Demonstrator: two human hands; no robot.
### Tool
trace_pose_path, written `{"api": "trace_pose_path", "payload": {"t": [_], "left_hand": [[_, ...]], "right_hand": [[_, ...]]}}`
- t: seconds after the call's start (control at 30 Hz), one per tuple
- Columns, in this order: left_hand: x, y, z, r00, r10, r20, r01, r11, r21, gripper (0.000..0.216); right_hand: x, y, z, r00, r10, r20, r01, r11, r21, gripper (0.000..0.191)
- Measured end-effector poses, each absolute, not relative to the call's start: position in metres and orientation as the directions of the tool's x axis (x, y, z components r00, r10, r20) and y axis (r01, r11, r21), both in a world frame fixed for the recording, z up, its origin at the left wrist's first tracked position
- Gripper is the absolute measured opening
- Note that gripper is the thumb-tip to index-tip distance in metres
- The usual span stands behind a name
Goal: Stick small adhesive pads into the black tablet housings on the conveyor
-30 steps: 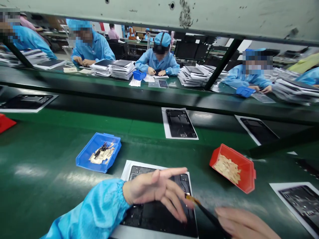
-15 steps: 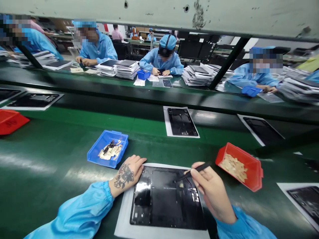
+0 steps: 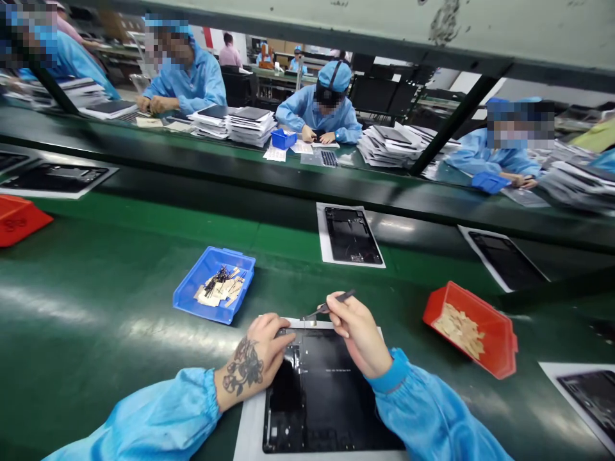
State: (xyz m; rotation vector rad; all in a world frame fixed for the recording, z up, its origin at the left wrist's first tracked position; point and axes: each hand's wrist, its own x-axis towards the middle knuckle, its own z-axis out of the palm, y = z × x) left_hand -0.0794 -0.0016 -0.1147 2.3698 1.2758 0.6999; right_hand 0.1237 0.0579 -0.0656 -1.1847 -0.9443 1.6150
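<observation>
A black device panel (image 3: 327,397) lies on a white sheet (image 3: 250,429) right in front of me on the green bench. My left hand (image 3: 262,358), tattooed on the back, rests with curled fingers on the panel's top-left corner. My right hand (image 3: 358,333) pinches a pair of dark tweezers (image 3: 329,307) whose tip points at the panel's top edge. A blue tray (image 3: 192,301) of small tan parts stands to the left, a red bin (image 3: 500,349) of tan pieces to the right.
More black panels on white sheets (image 3: 350,235) (image 3: 507,259) (image 3: 52,179) lie on the belt beyond, another (image 3: 583,390) at the right. A red bin (image 3: 19,221) stands at far left. People in blue coats (image 3: 319,109) work at the far bench with stacks of panels (image 3: 250,125).
My right hand with the tweezers moved from the panel's right side up to its top edge. My left hand stayed on the top-left corner. The view shifted slightly forward.
</observation>
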Motion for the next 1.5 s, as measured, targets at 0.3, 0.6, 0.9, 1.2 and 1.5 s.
{"api": "trace_pose_path", "payload": {"t": [0.3,0.6,0.9,1.2,1.5], "left_hand": [[-0.096,-0.013,-0.123,0.568,0.810,0.149,0.738,-0.581,0.343,0.045],[-0.094,-0.001,-0.123,0.421,0.828,0.371,0.640,-0.561,0.526,0.032],[-0.082,-0.001,-0.125,0.496,0.661,0.562,0.665,-0.706,0.243,0.027],[-0.084,-0.001,-0.136,0.534,0.703,0.469,0.690,-0.683,0.239,0.025],[-0.084,-0.001,-0.129,0.563,0.697,0.444,0.650,-0.705,0.284,0.022]], "right_hand": [[0.119,0.063,-0.107,-0.101,0.955,-0.279,-0.160,-0.293,-0.943,0.032],[0.118,0.062,-0.106,-0.070,0.952,-0.299,-0.102,-0.304,-0.947,0.033],[0.110,0.056,-0.107,-0.093,0.942,-0.322,-0.029,-0.326,-0.945,0.033],[0.112,0.055,-0.113,-0.108,0.974,-0.200,0.121,-0.187,-0.975,0.029],[0.114,0.053,-0.118,-0.129,0.976,-0.175,0.182,-0.150,-0.972,0.028]]}}
